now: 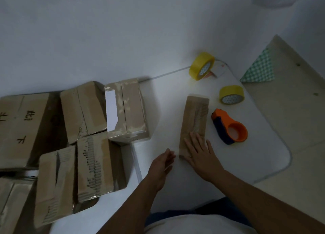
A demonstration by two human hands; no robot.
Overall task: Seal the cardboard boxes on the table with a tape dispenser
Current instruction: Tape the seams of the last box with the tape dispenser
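My right hand (198,152) lies flat, fingers straight, on the near end of the narrow box (194,121) running near-to-far on the desk (167,114); tape dispenser (230,127) just right of it, nearest that hand; left hand (164,160) open, empty.

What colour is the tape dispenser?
The tape dispenser is orange and dark blue, seen in the head view.

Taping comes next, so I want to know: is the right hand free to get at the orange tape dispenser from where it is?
Probably yes. The right hand lies flat on the cardboard piece, holding nothing, and the tape dispenser sits just to its right with only bare table between them.
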